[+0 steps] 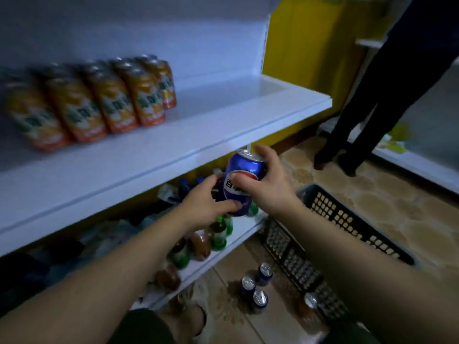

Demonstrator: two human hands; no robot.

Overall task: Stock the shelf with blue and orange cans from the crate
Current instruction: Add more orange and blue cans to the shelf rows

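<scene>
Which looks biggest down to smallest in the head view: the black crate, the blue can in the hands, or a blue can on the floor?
1. black crate
2. held blue can
3. floor blue can
The cans are probably the same size; the held one only looks bigger, being nearer the camera.

Up and beyond the left grip (206, 202) and right grip (269, 184), which hold the blue can (244, 170), the shelf (223, 115) lies bare. Orange cans (99, 103) block its stretch up-left. Below the grips, bottles (218, 235) crowd the lower shelf (242, 228); the crate (347, 219) stands right.
</scene>
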